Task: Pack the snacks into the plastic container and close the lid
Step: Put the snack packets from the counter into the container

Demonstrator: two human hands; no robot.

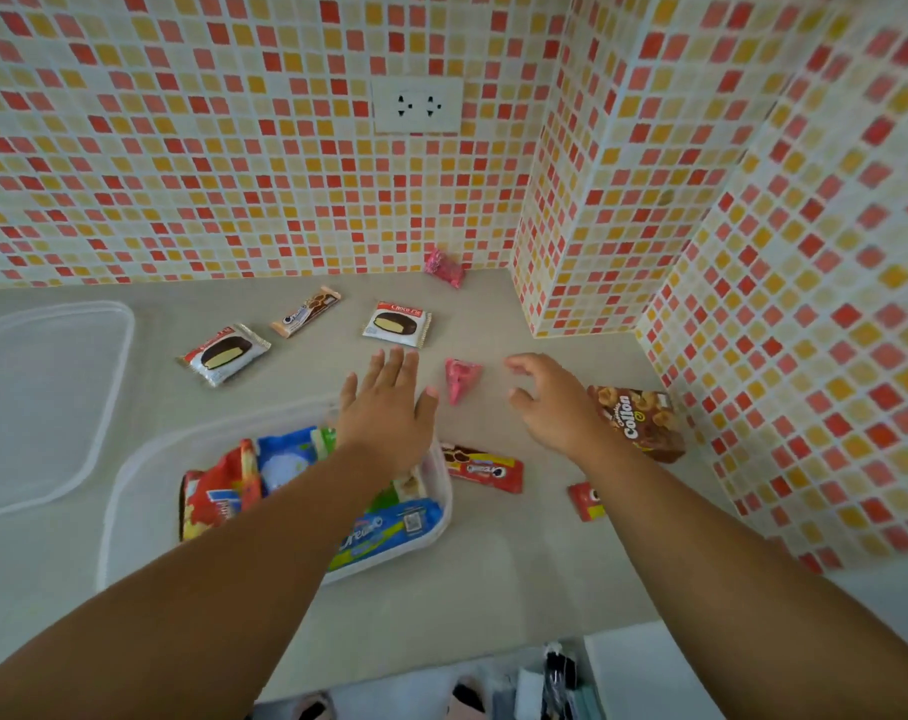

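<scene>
Reaching out over the plastic container (pixel 130 491), which sits near me already part-filled, I see both hands empty: the left hand (pixel 387 402) flat with fingers spread, the right hand (pixel 550 402) loosely curled. Between them, slightly farther, lies the pink snack (pixel 459 379), long axis running near to far. I judge the left thumb closer. Farther off, the Choco Pie packet (pixel 397 324) waits.
</scene>
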